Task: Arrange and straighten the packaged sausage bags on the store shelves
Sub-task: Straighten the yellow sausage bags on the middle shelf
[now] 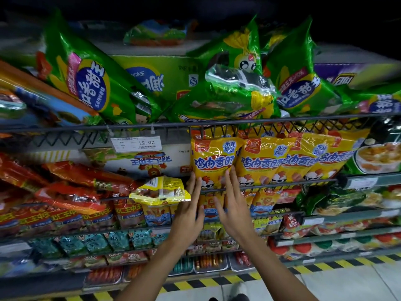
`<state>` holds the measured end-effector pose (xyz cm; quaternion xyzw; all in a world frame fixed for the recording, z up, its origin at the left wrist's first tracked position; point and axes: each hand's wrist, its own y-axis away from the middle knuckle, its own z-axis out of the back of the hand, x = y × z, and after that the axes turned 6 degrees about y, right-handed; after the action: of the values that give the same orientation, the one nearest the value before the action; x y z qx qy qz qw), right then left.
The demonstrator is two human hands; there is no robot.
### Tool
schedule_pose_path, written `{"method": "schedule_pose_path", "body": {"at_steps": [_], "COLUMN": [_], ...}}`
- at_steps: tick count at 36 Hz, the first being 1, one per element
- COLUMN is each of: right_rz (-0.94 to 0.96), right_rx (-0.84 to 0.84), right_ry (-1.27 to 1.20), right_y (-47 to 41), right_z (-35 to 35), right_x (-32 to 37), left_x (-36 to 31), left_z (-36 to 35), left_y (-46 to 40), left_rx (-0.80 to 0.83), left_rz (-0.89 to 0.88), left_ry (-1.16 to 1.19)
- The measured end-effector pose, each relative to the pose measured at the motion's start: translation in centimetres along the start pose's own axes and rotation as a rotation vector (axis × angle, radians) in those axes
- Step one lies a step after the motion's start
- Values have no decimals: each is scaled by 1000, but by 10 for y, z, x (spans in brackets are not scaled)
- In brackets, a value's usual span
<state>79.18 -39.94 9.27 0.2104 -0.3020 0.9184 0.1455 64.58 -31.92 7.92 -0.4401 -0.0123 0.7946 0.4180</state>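
Note:
A row of upright yellow sausage bags fills the middle shelf behind a wire rail [271,185]. The leftmost yellow bag [213,161] has both hands at its lower part. My left hand [191,205] lies with straight fingers along the bag's left edge. My right hand [233,203] presses straight fingers against its front, right of centre. A small yellow bag [161,190] lies flat and crooked just left of my left hand. Green sausage bags [91,79] lean untidily on the shelf above.
Red sausage packs [71,187] lie heaped at the left of the middle shelf. A price tag [136,144] hangs from the upper rail. Lower shelves hold rows of smaller packets. A yellow-black striped strip [234,279] marks the floor edge below.

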Motion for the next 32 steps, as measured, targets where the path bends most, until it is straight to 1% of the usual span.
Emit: {"method": "schedule_pose_path", "body": {"at_steps": [4, 8, 11, 14, 17, 19, 21, 23, 25, 27, 30, 32], "right_rz": [7, -12, -30, 71, 152, 125, 55, 2, -15, -8, -32, -42], "right_rx": [20, -13, -74, -61, 56, 144, 254, 336, 375, 382, 371, 314], "right_ry": [12, -39, -92, -142, -197, -255, -322, -342, -344, -344, -361, -375], "right_y": [1, 4, 10, 21, 25, 22, 16, 7, -3, -14, -26, -31], "right_z": [2, 7, 9, 7, 1, -3, -8, -14, -19, -24, -31, -36], "right_x": [-1, 3, 7, 11, 20, 29, 39, 49, 59, 69, 79, 82], "left_x": [-1, 1, 8, 17, 21, 24, 24, 21, 21, 23, 24, 24], "left_z": [-1, 6, 17, 32, 50, 64, 77, 89, 97, 103, 110, 112], "left_y": [1, 4, 19, 44, 64, 71, 72, 67, 61, 54, 39, 29], "left_rx": [11, 42, 30, -93, -344, -473, -536, -543, -498, -426, -335, -347], "left_rz": [-2, 8, 113, 293, 364, 372, 399, 395, 372, 357, 340, 362], "left_ry": [23, 40, 58, 124, 195, 234, 303, 361, 353, 339, 251, 178]}}
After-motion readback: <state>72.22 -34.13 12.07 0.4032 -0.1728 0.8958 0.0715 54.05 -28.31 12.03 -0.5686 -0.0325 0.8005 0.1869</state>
